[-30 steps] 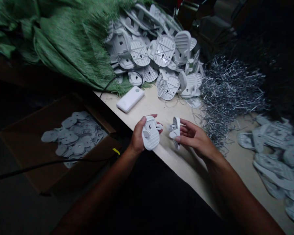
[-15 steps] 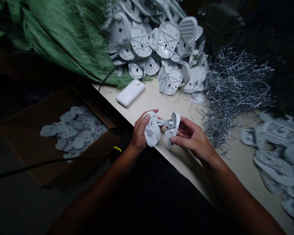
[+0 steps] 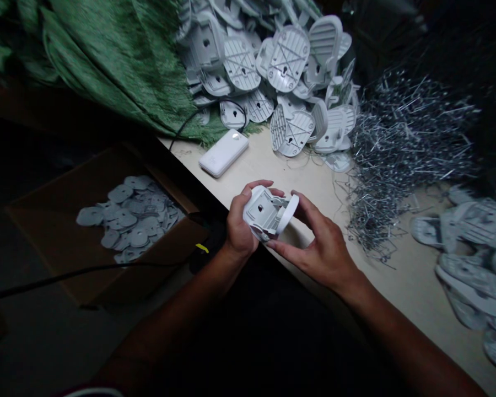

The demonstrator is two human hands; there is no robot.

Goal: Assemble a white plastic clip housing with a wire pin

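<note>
Head view: my left hand (image 3: 238, 227) is wrapped around a white plastic mount (image 3: 261, 212), cradling it from below with its keyhole slot facing up at me. My right hand (image 3: 320, 252) pinches a curved white piece (image 3: 288, 214) at the mount's right edge between thumb and fingers, and the two parts sit pressed together. I'm holding them just over the near edge of the counter (image 3: 258, 160). To my mind, this hold works best with the mount steady in my left palm and any pressure coming squarely from the right hand, so the thin plastic doesn't twist. Past my hands, a white power bank (image 3: 224, 153) lies on the counter beside a black cable (image 3: 209, 108). A heap of white plastic plates (image 3: 283, 58) rises at the far edge against a green woven sack (image 3: 107, 60). Toward the right is a tangle of metal wire pins (image 3: 405, 149), and further along the counter lies a pile of pale grey plastic pieces (image 3: 475, 264). Off the counter's left edge, a cardboard box (image 3: 53, 248) holds a layer of grey plastic discs (image 3: 130, 218)
</note>
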